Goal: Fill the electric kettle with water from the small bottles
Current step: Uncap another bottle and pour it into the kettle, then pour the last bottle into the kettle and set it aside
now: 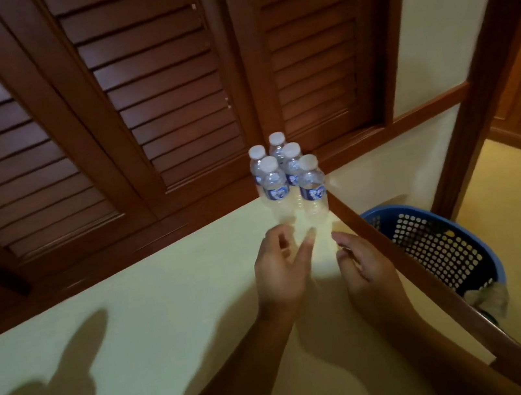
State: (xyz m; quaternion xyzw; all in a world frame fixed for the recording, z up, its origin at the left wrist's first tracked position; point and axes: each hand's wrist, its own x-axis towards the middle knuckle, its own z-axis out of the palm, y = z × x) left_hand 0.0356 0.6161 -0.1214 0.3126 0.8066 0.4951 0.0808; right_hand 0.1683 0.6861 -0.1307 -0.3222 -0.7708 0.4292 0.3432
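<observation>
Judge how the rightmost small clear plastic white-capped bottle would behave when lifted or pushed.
Capped and seemingly full, the rightmost clear plastic bottle is probably heavy for its size. Tall and narrow, it may tip against its neighbours if pushed.

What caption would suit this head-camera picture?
Left hand and right hand reach toward five white-capped clear plastic water bottles on a pale table.

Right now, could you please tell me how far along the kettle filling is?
Done: nothing visible; all five small bottles stand capped on the table. In hand: the left hand and right hand hover open by the nearest bottles, holding nothing. Left: uncapping and pouring every bottle; no kettle is in view.
</observation>
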